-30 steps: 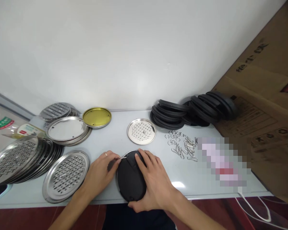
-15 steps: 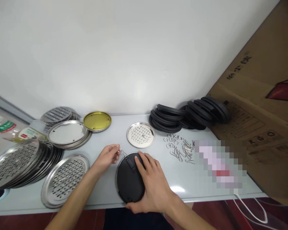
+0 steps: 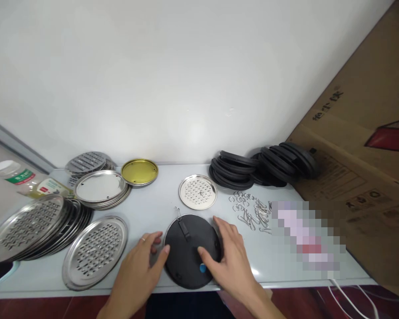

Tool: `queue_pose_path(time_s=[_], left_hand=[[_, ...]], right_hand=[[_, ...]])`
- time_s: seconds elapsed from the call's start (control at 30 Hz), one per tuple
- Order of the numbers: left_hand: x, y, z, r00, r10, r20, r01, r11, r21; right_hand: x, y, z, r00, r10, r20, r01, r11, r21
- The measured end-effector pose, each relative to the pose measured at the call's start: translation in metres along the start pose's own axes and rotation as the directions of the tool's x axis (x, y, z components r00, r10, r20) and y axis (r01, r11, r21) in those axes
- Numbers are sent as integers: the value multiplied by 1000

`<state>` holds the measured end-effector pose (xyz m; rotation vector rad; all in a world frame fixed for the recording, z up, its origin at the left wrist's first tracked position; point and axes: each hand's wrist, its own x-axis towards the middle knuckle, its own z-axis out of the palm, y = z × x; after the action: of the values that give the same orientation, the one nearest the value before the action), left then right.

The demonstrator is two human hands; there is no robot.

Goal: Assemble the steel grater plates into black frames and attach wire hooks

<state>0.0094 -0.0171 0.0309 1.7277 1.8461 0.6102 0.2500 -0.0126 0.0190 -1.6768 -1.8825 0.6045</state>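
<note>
Black disc (image 3: 185,254) on pale grey table (image 3: 153,206), fingers (image 3: 223,229) spread around it, white wall (image 3: 193,84) behind.

Fingers (image 3: 223,228) half-curled; thumbs (image 3: 161,260) apart

Landmark: black disc (image 3: 189,252), 1. Your left hand (image 3: 139,263) and right hand (image 3: 232,261), at it: 2. Beyond it you have 1 perforated plate (image 3: 198,192); beyond and left, 1 gold plate (image 3: 139,171) showing. Left of it: 1 slotted plate (image 3: 98,250) showing, 3 stacks of metal plates (image 3: 101,186) (layers uncountable), 2 bottles (image 3: 20,178). Right of it: 2 piles of black round pieces (image 3: 234,170), many overlapping rings (image 3: 241,200) and clips (image 3: 261,215), 1 cardboard box (image 3: 352,146).
</note>
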Motion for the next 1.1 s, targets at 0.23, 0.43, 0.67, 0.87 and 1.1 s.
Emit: queue_pose_path(time_s=[0.23,0.43,0.67,0.87,1.1], left_hand=[[-21,8,18,999,-5,-53,5,1000,-7],[-18,16,29,991,-76,108,125,797,-591],[-11,33,28,993,-99,59,106,583,-806],[-1,37,32,972,-135,192,233,456,-859],[34,52,24,955,125,269,156,559,-814]], right_hand=[[-8,6,9,999,-52,0,52,997,53],[-9,1,9,997,44,-60,-24,954,300],[-1,-2,-11,979,94,180,-202,560,803],[-6,-2,-15,924,150,352,-383,376,844],[0,7,-18,929,215,301,-348,234,908]])
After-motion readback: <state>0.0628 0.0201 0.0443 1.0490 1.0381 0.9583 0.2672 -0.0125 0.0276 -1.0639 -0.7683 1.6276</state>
